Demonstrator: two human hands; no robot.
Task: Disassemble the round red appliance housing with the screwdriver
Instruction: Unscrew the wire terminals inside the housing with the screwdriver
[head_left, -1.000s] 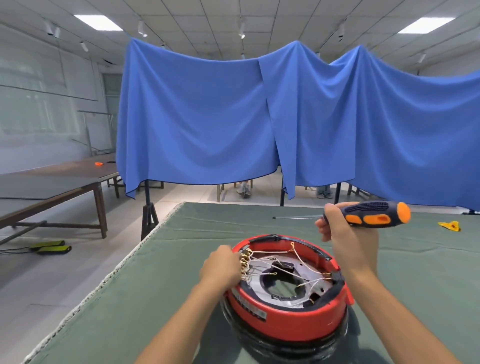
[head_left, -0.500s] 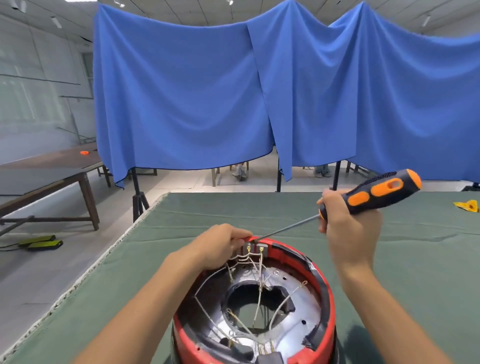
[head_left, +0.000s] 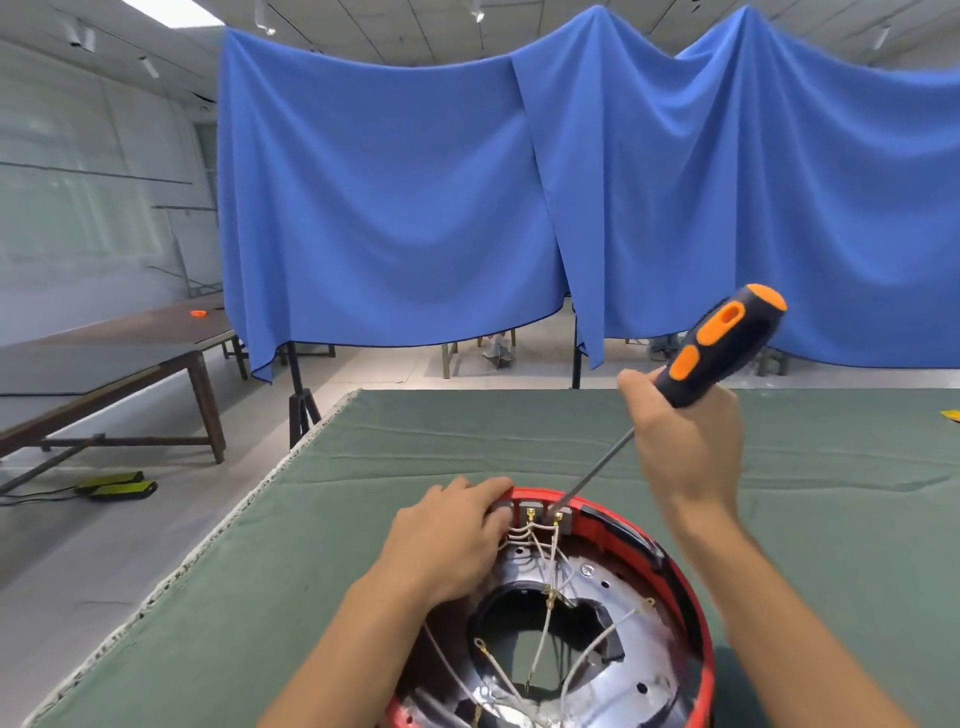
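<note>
The screwdriver (head_left: 722, 343) has swung from lying level above the red housing (head_left: 693, 613) a second ago to slanting down, its tip now at the terminal block (head_left: 545, 514) on the housing's far rim, among the brass connectors and white wires (head_left: 540, 644). The right hand (head_left: 685, 441) clenches the black-and-orange handle above and beyond the housing; the left hand (head_left: 447, 540) has shifted along the rim and now lies over the far-left edge, fingers curled onto it, bracing. This suggests the tool is lined up on a terminal screw, so loosening can probably begin, though whether the tip is seated in a screw head is too small to tell. The housing sits on a green-covered desk (head_left: 363, 467), close to the near edge. Beyond the housing hangs a blue curtain (head_left: 389, 197); to its left stands a brown table (head_left: 130, 353).
</note>
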